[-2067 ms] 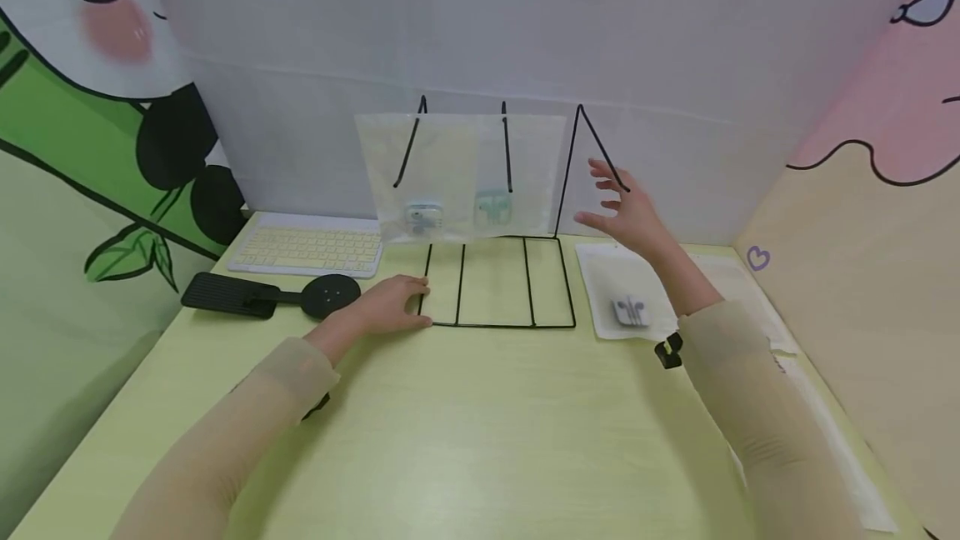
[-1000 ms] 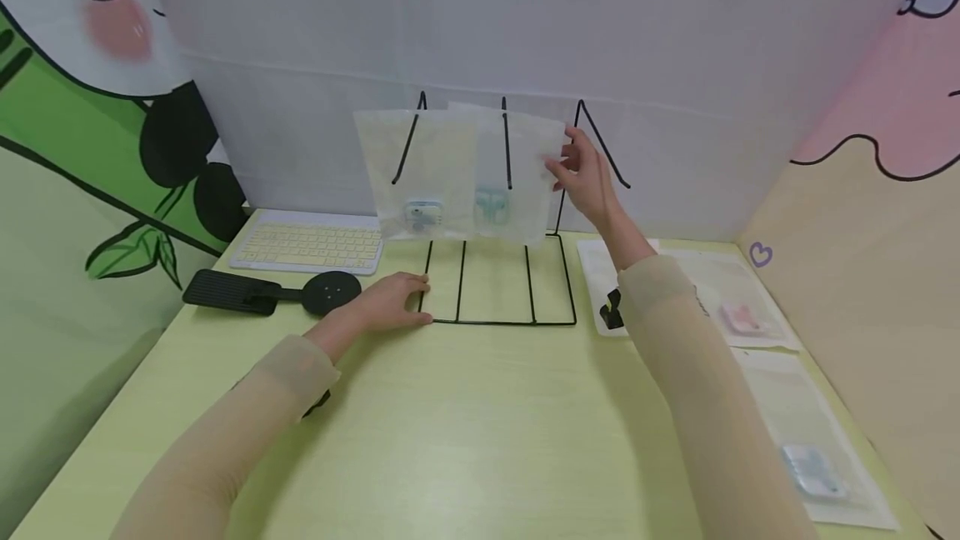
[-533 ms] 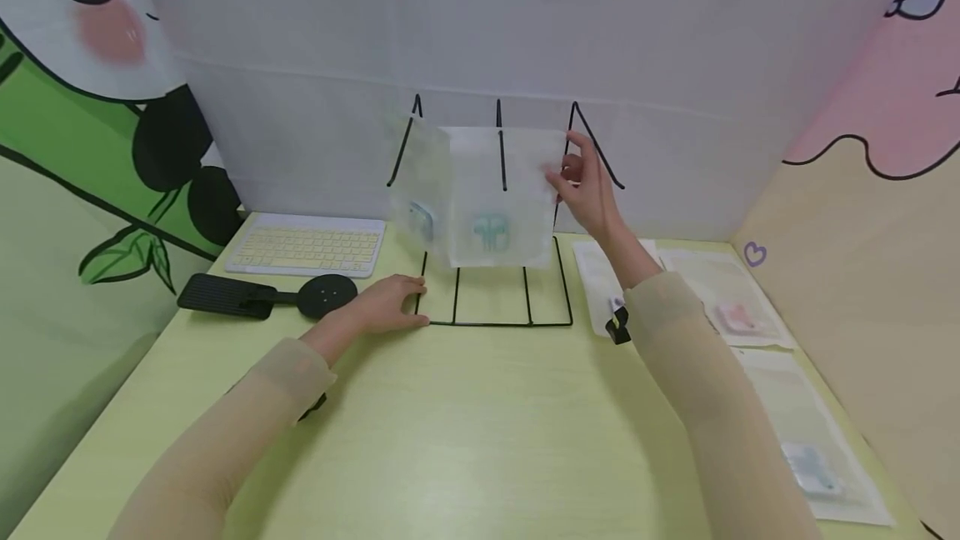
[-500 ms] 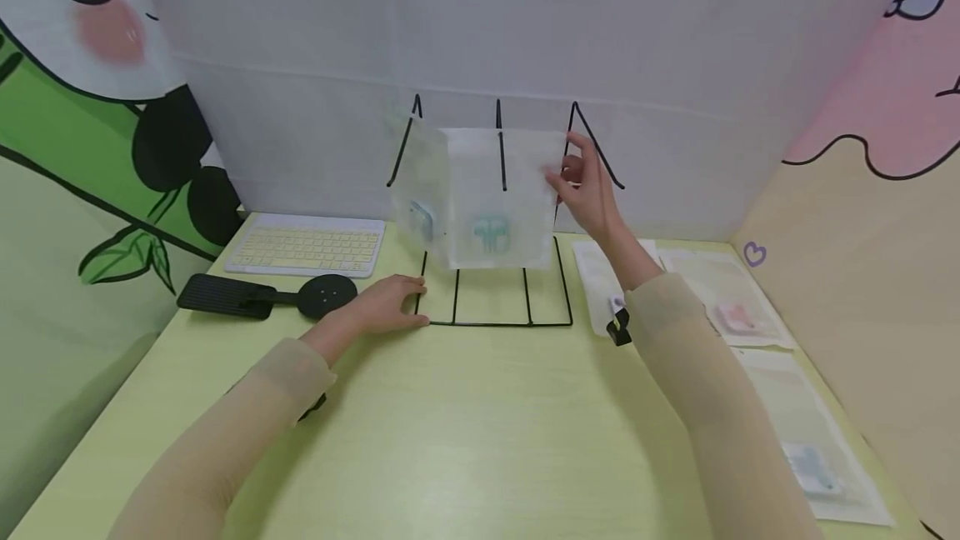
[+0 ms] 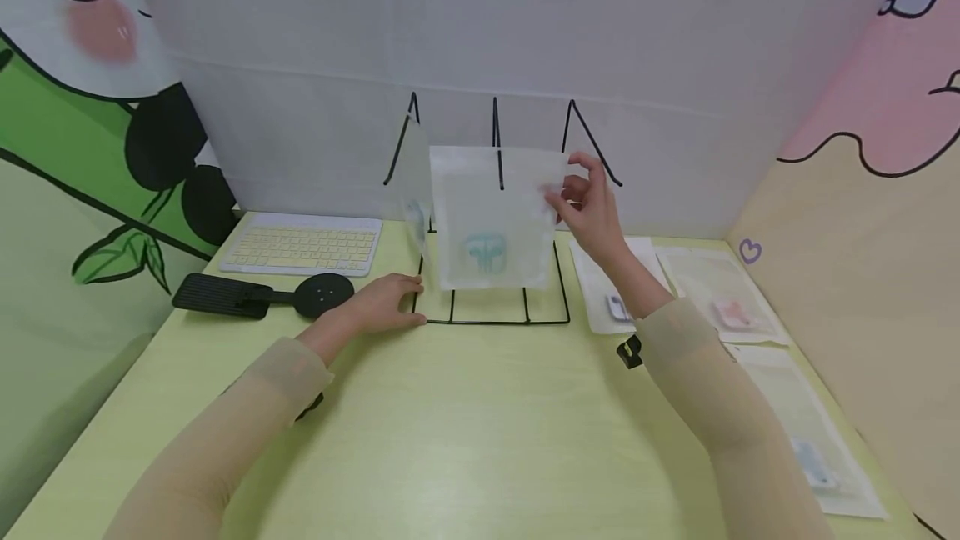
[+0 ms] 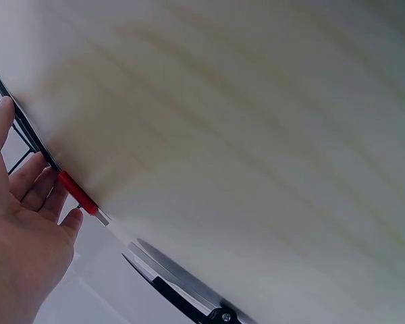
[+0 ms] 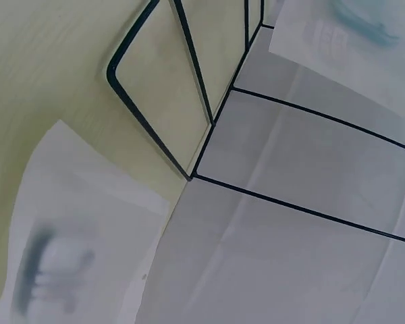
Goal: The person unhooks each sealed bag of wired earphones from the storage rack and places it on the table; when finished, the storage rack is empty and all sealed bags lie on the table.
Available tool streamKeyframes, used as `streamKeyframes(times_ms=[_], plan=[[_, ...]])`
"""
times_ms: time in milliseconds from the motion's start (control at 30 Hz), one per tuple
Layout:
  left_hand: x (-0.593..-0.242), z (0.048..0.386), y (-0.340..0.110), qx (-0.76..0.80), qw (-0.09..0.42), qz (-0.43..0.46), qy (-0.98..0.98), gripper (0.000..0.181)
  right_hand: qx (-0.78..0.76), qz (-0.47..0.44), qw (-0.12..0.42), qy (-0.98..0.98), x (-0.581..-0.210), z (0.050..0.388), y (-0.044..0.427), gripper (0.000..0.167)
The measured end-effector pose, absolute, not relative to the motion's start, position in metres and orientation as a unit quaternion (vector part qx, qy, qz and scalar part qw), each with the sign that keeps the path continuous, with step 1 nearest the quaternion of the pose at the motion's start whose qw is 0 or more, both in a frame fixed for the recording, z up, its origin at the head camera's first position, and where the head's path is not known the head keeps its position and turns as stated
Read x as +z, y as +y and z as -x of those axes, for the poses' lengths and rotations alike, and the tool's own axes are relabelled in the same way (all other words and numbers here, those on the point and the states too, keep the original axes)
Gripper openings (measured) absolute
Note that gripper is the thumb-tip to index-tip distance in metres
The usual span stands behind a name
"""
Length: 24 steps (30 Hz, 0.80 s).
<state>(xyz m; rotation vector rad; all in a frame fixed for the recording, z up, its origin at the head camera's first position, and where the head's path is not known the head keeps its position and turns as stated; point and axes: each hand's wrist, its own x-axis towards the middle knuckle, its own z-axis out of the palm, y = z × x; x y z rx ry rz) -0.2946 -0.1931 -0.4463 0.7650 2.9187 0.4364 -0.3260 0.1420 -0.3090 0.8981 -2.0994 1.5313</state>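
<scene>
Behind the black wire rack (image 5: 510, 322) a grey cloth (image 5: 480, 23) rises close, bounding reach at the back; in front of the rack the pale tabletop (image 5: 480, 423) spreads toward the person, between both sleeves. To the rack's left lie a black stand (image 5: 322, 297) and, farther back, a white keyboard (image 5: 303, 247). Three flat pouches line the rack's right: one just beside it (image 5: 600, 280), a second (image 5: 708, 282) farther out, a third (image 5: 787, 407) nearer the person along the table's right edge. The left hand (image 5: 382, 304), fingers loosely extended, touches the rack's front left corner. At the rack's right side, the right hand (image 5: 591, 211) pinches the right edge of a translucent pouch (image 5: 517, 223) on the middle hook (image 5: 500, 165), so that pouch sits directly left of its fingers. Another pouch (image 5: 415, 182), turned nearly edge-on, hangs on the rack's left hook (image 5: 399, 140).
</scene>
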Motion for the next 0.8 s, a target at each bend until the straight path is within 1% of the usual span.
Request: streamKeyframes(times_ms=[167,300,400,500,667,800], plan=[[-0.446,0.294,-0.193,0.141,0.044,-0.252,0.956,0.063,0.571,-0.320,0.192,-0.731,-0.315,0.314,0.142,0.049],[-0.444,0.293,-0.193,0.140,0.047,-0.249,0.957,0.064,0.596,-0.322,0.196,-0.709,-0.323,0.311,0.144,0.048],[-0.444,0.292,-0.193,0.139,0.050,-0.246,0.958,0.064,0.599,-0.326,0.208,-0.701,-0.332,0.314,0.147,0.045],[-0.443,0.292,-0.193,0.140,0.051,-0.246,0.958,0.064,0.589,-0.335,0.232,-0.698,-0.339,0.314,0.151,0.042],[-0.442,0.291,-0.193,0.140,0.050,-0.245,0.958,0.064,0.578,-0.339,0.257,-0.696,-0.338,0.304,0.155,0.036],[-0.442,0.291,-0.193,0.141,0.051,-0.244,0.958,0.065,0.575,-0.343,0.265,-0.693,-0.334,0.295,0.156,0.036]])
